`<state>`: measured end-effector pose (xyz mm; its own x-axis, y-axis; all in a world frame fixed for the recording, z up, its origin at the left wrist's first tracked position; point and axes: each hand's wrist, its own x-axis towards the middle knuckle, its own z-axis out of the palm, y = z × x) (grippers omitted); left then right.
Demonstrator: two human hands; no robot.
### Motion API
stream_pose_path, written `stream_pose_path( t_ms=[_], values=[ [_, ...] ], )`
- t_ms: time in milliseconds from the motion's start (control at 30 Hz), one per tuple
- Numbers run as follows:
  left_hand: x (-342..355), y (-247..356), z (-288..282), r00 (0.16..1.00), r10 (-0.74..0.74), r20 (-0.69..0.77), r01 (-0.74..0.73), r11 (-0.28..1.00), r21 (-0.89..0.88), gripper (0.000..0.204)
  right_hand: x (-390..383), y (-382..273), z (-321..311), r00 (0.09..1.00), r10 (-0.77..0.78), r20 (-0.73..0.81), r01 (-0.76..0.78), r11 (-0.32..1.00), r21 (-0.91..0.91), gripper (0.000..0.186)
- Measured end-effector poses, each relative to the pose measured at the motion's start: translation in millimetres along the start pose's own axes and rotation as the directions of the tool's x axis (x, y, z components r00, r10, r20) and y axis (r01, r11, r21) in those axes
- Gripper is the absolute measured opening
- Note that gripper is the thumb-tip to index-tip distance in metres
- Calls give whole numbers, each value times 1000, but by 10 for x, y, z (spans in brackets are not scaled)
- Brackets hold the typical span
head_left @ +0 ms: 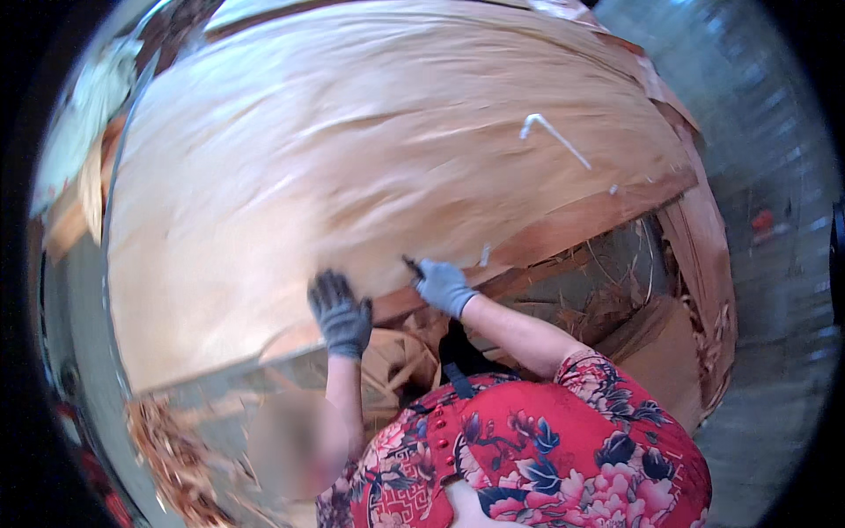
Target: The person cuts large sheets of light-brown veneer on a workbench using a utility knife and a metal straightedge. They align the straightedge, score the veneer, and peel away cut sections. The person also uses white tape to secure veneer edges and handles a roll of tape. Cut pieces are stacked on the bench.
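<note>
A wide, pale tan sheet of wood veneer [264, 176] with ripples across it lies before me. My left hand [341, 315], in a grey glove with darker fingers, rests flat on its near edge, fingers stretched out. To the right, my right hand [443, 286], also gloved in grey, is closed at the same edge. A short dark tip sticks out from it toward the left; whether that is a gloved fingertip or a small tool is not clear. A redder strip of veneer [581, 216] runs along the near right edge. White tape pieces [559, 141] lie on the sheet.
Torn veneer scraps [180, 462] are heaped on the floor at the lower left. More loose strips and a brown sheet [660, 352] lie below the right edge. Bent veneer hangs down the right side [700, 255]. Wood pieces [79, 211] stand beyond the left edge.
</note>
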<state>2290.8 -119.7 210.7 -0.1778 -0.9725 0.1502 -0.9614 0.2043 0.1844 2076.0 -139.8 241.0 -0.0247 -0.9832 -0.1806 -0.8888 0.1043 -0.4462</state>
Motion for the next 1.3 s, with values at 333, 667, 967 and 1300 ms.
stream_pose_path(
  t_ms=[333, 667, 967, 1300],
  values=[
    [-4, -36, 14, 999, 23, 27, -27, 990, 137, 80, 1286, -210, -549, 849, -495, -187, 510, 859, 46, 22],
    [10, -18, -35, 981, 5, 192, -36, 986, 160, 83, 2629, 1821, -1905, 788, -417, -454, 340, 908, -243, 6],
    [31, -62, -36, 978, 54, 199, -96, 973, 211, 81, 2954, 2610, -2887, 979, -178, 104, 200, 941, -272, 27],
    [67, -43, -59, 974, 29, 227, -72, 980, 187, 83, 2831, 2637, -2757, 954, -248, 168, 298, 727, -619, 9]
  ],
)
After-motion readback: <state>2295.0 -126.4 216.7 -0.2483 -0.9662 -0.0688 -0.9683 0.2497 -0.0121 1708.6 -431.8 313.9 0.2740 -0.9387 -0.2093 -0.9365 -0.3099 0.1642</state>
